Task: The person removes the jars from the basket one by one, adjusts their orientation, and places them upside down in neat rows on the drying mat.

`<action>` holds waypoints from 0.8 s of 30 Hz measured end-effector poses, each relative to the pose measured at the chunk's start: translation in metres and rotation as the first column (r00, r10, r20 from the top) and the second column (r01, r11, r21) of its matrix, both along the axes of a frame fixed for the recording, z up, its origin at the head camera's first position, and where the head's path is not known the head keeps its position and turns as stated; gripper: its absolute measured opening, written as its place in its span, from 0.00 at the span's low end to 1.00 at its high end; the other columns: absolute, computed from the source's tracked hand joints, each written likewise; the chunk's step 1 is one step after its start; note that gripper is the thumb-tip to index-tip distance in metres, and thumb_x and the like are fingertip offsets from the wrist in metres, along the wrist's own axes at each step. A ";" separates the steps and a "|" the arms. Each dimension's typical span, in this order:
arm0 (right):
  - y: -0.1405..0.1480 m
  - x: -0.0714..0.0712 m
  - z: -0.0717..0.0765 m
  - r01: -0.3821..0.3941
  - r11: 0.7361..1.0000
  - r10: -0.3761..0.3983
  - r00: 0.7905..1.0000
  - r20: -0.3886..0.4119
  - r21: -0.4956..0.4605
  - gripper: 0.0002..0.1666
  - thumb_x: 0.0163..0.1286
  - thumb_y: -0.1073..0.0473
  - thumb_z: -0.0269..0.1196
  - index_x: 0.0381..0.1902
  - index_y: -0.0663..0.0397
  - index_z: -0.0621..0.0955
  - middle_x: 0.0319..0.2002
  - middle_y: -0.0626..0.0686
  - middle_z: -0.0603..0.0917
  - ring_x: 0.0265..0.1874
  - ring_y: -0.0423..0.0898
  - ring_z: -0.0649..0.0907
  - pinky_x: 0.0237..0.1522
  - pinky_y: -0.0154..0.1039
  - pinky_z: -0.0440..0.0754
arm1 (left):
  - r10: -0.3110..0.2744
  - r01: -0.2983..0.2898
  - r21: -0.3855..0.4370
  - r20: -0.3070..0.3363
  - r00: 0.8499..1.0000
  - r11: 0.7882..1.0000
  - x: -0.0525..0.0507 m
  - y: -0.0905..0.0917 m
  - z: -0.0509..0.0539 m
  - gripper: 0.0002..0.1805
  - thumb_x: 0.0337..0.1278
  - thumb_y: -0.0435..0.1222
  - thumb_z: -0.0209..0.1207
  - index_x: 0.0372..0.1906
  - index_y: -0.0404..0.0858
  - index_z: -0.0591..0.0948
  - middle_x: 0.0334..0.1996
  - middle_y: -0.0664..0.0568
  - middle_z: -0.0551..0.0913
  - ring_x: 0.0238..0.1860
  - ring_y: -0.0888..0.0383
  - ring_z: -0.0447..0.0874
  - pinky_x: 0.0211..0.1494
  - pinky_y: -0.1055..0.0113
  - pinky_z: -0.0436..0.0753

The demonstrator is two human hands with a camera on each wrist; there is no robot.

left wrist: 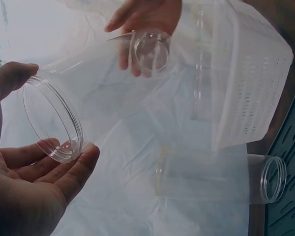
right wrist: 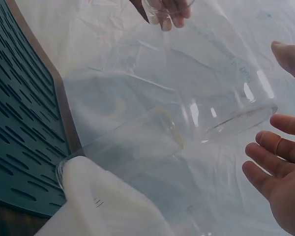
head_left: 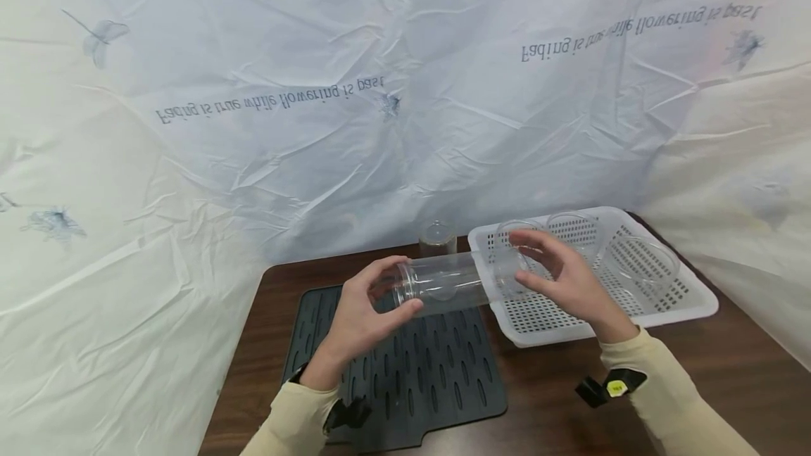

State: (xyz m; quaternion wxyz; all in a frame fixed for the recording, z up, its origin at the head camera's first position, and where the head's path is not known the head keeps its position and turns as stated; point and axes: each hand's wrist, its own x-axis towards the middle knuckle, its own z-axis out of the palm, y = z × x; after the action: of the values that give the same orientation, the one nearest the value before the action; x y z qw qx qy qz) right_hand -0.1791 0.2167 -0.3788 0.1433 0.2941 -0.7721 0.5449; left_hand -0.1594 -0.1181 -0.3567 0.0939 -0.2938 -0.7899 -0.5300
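1. Above a dark slotted mat (head_left: pixel 437 385), a clear jar (head_left: pixel 453 280) was held on its side, its threaded mouth to the left and its base overlapping the view of a white basket (head_left: pixel 551 335).
2. A person's left hand (head_left: pixel 357 315) gripped the threaded end, fingers (left wrist: pixel 76 172) and thumb clamped on the rim from opposite sides.
3. At the base, the right hand (head_left: pixel 564 283) hovered with thumb and fingers spread apart; whether a fingertip touched the jar could not be told.
4. Just behind stood a second jar (head_left: pixel 437 239), also clear, near the mat's far edge and left of the basket.
5. Several clear containers (head_left: pixel 643 259) sat inside the perforated basket, on the right of the brown bench (head_left: pixel 256 343).
6. Behind hung a creased pale sheet (head_left: pixel 304 174), printed with flowers and flipped lettering (head_left: pixel 640 32). Cream sleeves (head_left: pixel 671 393) covered both forearms.
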 end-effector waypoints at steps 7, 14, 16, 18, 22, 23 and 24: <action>-0.003 0.002 -0.010 0.012 0.997 0.000 0.988 0.155 -0.075 0.32 0.72 0.69 0.56 0.71 0.65 0.63 0.69 0.61 0.66 0.66 0.31 0.68 0.60 0.22 0.71 | -0.018 0.018 0.020 -0.015 1.000 1.000 0.000 -0.002 0.003 0.30 0.55 0.36 0.69 0.64 0.43 0.74 0.59 0.52 0.78 0.57 0.55 0.79 0.61 0.61 0.80; -0.009 0.002 -0.024 -0.238 0.856 0.360 0.911 0.201 -0.458 0.29 0.77 0.68 0.45 0.73 0.70 0.55 0.70 0.47 0.66 0.63 0.42 0.76 0.62 0.32 0.75 | -0.036 0.038 0.049 -0.025 0.999 0.998 0.002 -0.003 0.003 0.31 0.55 0.34 0.69 0.65 0.44 0.74 0.60 0.48 0.77 0.57 0.54 0.79 0.61 0.61 0.80; -0.010 -0.001 -0.026 -0.305 0.793 0.450 0.877 0.169 -0.527 0.29 0.78 0.69 0.43 0.73 0.68 0.55 0.69 0.49 0.68 0.64 0.47 0.75 0.63 0.37 0.75 | -0.043 0.044 0.064 -0.026 0.999 0.997 0.002 -0.003 0.003 0.31 0.54 0.33 0.69 0.65 0.44 0.73 0.60 0.47 0.77 0.57 0.54 0.79 0.61 0.61 0.79; -0.011 -0.003 -0.027 -0.348 0.752 0.503 0.852 0.145 -0.560 0.29 0.78 0.69 0.42 0.74 0.66 0.56 0.68 0.53 0.69 0.66 0.50 0.74 0.64 0.41 0.74 | -0.050 0.052 0.075 -0.033 0.998 0.996 0.001 -0.003 0.003 0.31 0.55 0.33 0.68 0.65 0.42 0.73 0.60 0.46 0.77 0.58 0.54 0.79 0.61 0.61 0.79; -0.016 -0.005 -0.030 -0.369 0.679 0.557 0.822 0.118 -0.635 0.29 0.77 0.68 0.45 0.73 0.66 0.57 0.68 0.58 0.70 0.67 0.50 0.72 0.65 0.44 0.74 | -0.050 0.053 0.085 -0.036 0.998 0.995 0.000 -0.004 0.002 0.31 0.55 0.32 0.68 0.65 0.42 0.74 0.60 0.48 0.77 0.58 0.53 0.79 0.62 0.61 0.79; -0.018 -0.005 -0.031 -0.368 0.662 0.563 0.819 0.110 -0.653 0.29 0.77 0.68 0.46 0.73 0.67 0.57 0.67 0.58 0.71 0.66 0.50 0.73 0.65 0.44 0.74 | -0.049 0.052 0.085 -0.037 0.998 0.995 0.000 -0.005 0.001 0.30 0.55 0.32 0.68 0.64 0.42 0.74 0.60 0.48 0.77 0.58 0.53 0.79 0.62 0.61 0.78; -0.020 -0.005 -0.032 -0.370 0.641 0.570 0.816 0.095 -0.672 0.29 0.76 0.68 0.47 0.73 0.68 0.57 0.67 0.59 0.71 0.66 0.50 0.73 0.65 0.45 0.74 | -0.048 0.051 0.086 -0.036 0.998 0.995 0.000 -0.005 0.001 0.30 0.55 0.32 0.68 0.64 0.42 0.74 0.60 0.48 0.77 0.59 0.53 0.79 0.62 0.61 0.78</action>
State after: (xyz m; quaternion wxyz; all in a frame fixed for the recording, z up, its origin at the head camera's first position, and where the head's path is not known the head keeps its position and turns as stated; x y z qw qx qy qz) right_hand -0.1839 0.1970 -0.4108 -0.0343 0.3361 -0.4530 0.8250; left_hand -0.1594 -0.1228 -0.3556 0.1070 -0.3178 -0.7569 -0.5610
